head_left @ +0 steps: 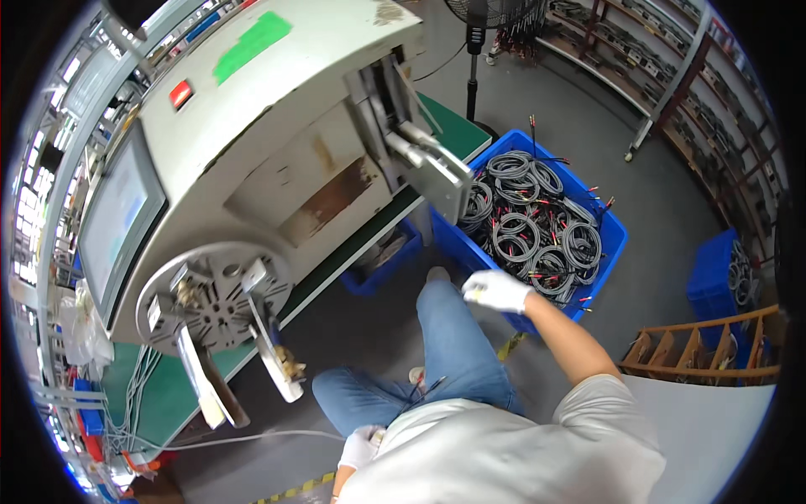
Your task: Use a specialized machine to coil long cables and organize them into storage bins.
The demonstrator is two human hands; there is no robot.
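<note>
My right hand [497,291], in a white glove, is above the near corner of a blue bin [617,244]. Its fingers are curled together, and nothing shows in them. Coiled grey cables [514,238] with red, yellow and black ends fill the bin. Low by my lap, my left hand [359,447], also gloved, is closed on a grey cable [281,434] that comes in from the left. Thin dark leads [428,390] lie across my lap near that hand; my shirt hides part of the hand.
A white machine [294,92] stands on a green bench [134,386] at the left, with a slotted round disc [220,294], projecting arms and a screen [122,223]. A fan [476,50], shelving [672,84], a wooden rack [705,344] and another blue bin [714,273] are around.
</note>
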